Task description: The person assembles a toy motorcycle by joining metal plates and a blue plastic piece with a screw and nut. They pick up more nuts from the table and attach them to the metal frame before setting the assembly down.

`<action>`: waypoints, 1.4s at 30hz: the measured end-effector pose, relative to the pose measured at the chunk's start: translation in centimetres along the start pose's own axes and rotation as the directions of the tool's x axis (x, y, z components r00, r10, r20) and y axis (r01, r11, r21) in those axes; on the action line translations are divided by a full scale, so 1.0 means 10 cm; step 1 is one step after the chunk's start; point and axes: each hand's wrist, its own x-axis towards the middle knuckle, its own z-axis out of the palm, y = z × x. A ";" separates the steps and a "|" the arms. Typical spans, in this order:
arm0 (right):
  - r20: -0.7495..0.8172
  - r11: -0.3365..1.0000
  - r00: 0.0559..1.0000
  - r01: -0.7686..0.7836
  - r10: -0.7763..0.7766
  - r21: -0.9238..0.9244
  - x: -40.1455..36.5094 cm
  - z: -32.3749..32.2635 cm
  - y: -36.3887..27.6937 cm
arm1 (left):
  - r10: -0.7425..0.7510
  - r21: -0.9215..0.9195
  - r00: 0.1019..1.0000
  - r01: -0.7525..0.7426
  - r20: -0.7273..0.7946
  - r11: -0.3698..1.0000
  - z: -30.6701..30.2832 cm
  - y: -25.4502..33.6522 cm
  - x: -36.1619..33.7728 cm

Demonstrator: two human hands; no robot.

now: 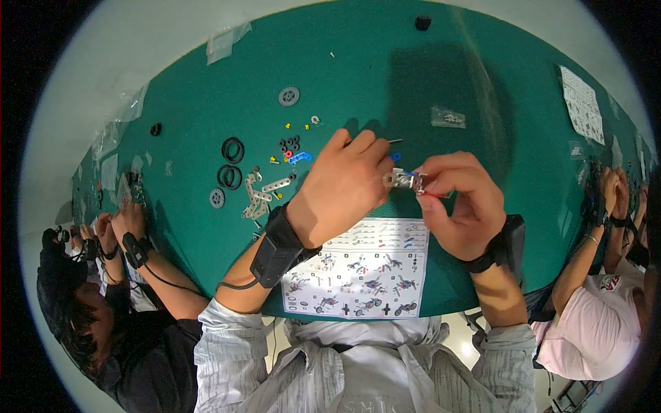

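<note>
Between my hands is a small silvery motor (406,181) with a blue and a red wire. My right hand (465,203) pinches its right end between thumb and fingers, and the red wire sticks out by the thumb. A pale metal bracket (390,179) is at the motor's left end. My left hand (348,179) is closed with curled fingers at that bracket; its fingertips are mostly hidden. Just beyond the left knuckles, a thin metal rod (394,141) shows. A blue piece (396,157) lies behind the motor, partly covered.
A printed instruction sheet (358,275) lies below my hands. To the left are black rubber rings (233,149), metal strips (258,199), a blue beam (299,157) and a grey wheel (289,96). A small plastic bag (449,118) lies beyond. People work at both sides.
</note>
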 end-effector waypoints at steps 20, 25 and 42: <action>-0.078 0.589 0.832 -0.319 0.549 0.742 -0.04 0.03 0.18 | 0.112 0.270 0.990 -0.084 -0.090 0.959 0.07 0.23 0.03; -0.075 0.597 0.837 -0.320 0.541 0.736 -0.03 0.02 0.19 | 0.083 0.248 0.983 -0.040 -0.165 0.968 0.14 0.19 0.04; -0.092 0.611 0.829 -0.326 0.551 0.721 -0.01 0.02 0.18 | 0.193 0.223 0.954 -0.141 -0.230 0.964 0.16 0.12 0.05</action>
